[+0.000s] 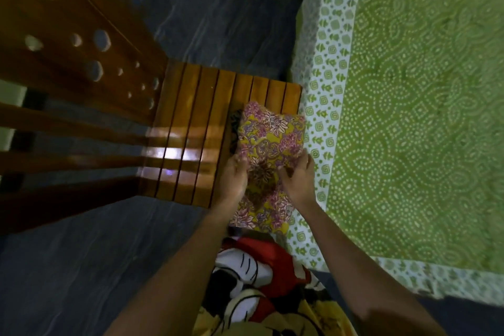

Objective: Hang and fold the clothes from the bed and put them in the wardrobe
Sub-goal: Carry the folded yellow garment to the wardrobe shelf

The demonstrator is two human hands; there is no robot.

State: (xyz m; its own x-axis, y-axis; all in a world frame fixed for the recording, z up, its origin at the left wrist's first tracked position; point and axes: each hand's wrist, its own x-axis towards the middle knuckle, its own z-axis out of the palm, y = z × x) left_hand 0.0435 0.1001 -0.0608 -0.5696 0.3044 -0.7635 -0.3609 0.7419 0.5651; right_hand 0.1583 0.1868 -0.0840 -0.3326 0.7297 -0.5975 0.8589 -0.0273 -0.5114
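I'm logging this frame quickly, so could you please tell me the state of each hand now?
Left hand: grips the folded floral cloth at its left side.
Right hand: grips the same cloth at its right side.

The folded yellow-and-pink floral cloth [270,139] lies on the right end of the slatted brown wooden surface [196,117], just beside the bed with the green dotted sheet [409,117], which stretches off to the right. The left hand [236,180] and right hand [296,180] hold the cloth's near part, one at each side. The pierced wooden backrest [68,49] stands left of the surface, and the dark grey floor [218,8] lies behind.
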